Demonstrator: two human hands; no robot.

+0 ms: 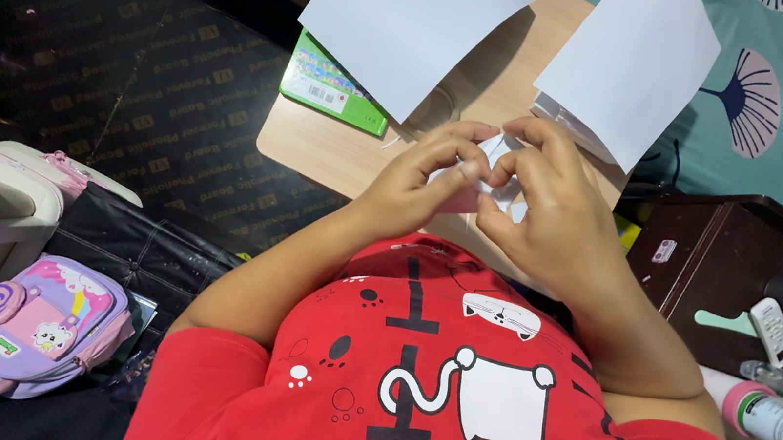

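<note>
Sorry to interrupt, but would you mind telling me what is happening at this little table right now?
A person in a red shirt is working a small piece of white paper between both hands over a light wooden table. The left hand and right hand meet around it, fingers pinching it, so most of the piece is hidden. Two larger white sheets lie further back on the table, the left one partly covering a green box. A purple backpack sits on the floor.

white paper sheets [414,26], green box [328,85], lilac backpack [41,323]
</note>
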